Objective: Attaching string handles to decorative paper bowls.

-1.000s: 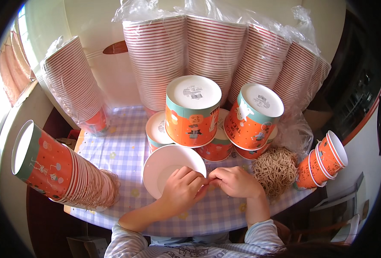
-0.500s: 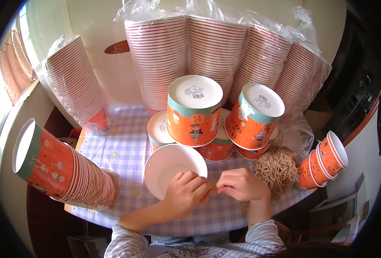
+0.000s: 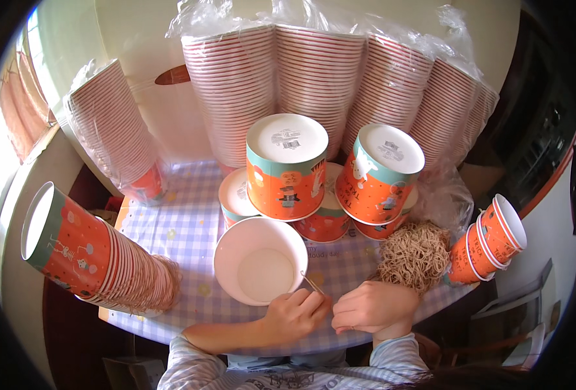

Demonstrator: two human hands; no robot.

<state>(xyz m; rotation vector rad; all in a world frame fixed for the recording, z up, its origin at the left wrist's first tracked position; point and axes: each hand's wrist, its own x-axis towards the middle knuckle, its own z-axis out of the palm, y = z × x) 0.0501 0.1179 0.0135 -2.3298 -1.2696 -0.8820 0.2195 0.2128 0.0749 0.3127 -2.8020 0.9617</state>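
Note:
In front of me, a white-lined paper bucket (image 3: 229, 273) stands mouth up, its opening tilted toward me. My left hand (image 3: 297, 315) is closed just at its near right edge. A thin piece of tan twine (image 3: 310, 282) with a bent end sticks up from those fingers. Close beside it, my right hand (image 3: 373, 307) is closed, knuckles up; what its fingers pinch is hidden. Beyond that hand lies a tangled heap of tan twine (image 3: 412, 257). Several orange and green printed buckets stand upside down behind, including a left one (image 3: 286, 185) and a right one (image 3: 379, 179) on top.
Tall nested bucket stacks in clear plastic (image 3: 232, 97) line the back, with another wrapped stack (image 3: 115, 123) at the back left. A leaning bucket stack (image 3: 86, 253), with twine around its lower end, is at left. Several nested buckets (image 3: 483, 247) lean at right. A checked tablecloth (image 3: 190, 224) covers the table.
Both hands have come down toward me, away from the bucket's mouth, and the right hand has turned over slightly. The twine's bent end now shows above my left fingers.

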